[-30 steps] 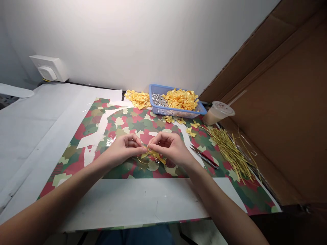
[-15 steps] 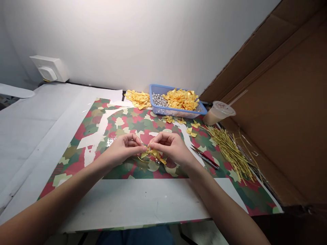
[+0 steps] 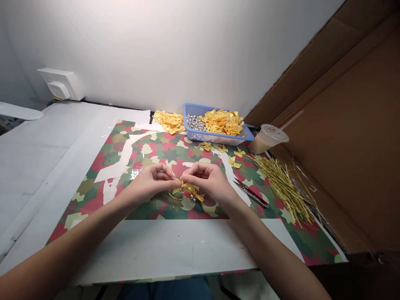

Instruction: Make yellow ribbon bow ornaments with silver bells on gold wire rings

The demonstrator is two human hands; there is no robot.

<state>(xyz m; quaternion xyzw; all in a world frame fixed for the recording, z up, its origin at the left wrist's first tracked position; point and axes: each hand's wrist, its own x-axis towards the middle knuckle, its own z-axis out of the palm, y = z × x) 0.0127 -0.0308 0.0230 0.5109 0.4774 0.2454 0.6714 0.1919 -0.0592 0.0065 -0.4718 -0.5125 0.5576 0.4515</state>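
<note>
My left hand (image 3: pixel 151 182) and my right hand (image 3: pixel 208 180) meet over the middle of a camouflage-patterned sheet (image 3: pixel 118 166). Between their pinched fingertips is a small yellow ribbon bow (image 3: pixel 188 190) with a thin gold wire looping below it. Both hands have their fingers curled in a pinch on this piece. A small silver bead seems to hang at the bow's lower edge, though it is too small to be sure.
A blue basket (image 3: pixel 215 136) at the back holds yellow bows and silver beads. More yellow bows (image 3: pixel 168 121) lie beside it. Gold wire ties (image 3: pixel 281 183) are heaped at right, scissors (image 3: pixel 250 193) beside them, a lidded cup (image 3: pixel 266 138) behind. Cardboard (image 3: pixel 343 125) walls the right.
Almost nothing has moved. Both hands stay pinched on the bow, with only slight finger shifts.
</note>
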